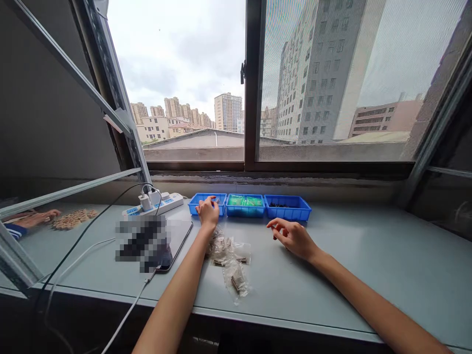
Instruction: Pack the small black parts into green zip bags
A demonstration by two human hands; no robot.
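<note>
My left hand (pixel 208 212) reaches over the left blue bin (pixel 194 209), its fingers curled together at the bin's opening. Whatever those fingers hold, if anything, is too small to make out; some clear material shows just beside them. My right hand (pixel 294 238) hovers low over the table in front of the right blue bin (pixel 295 214), fingers loosely bent and apart, holding nothing. Between my arms lies a pile of small clear plastic bags (pixel 223 250) with brownish pieces inside. One such bag (pixel 236 281) lies nearest the table's front edge.
Green packets (pixel 245 200) fill the middle blue bin (pixel 245 212); small black parts lie in the right one. A tablet (pixel 180 238), a power strip (pixel 171 202) and cables occupy the left. Beyond a metal frame (pixel 73 189), another person's hand (pixel 42 217) is beside small tan pieces (pixel 73 219).
</note>
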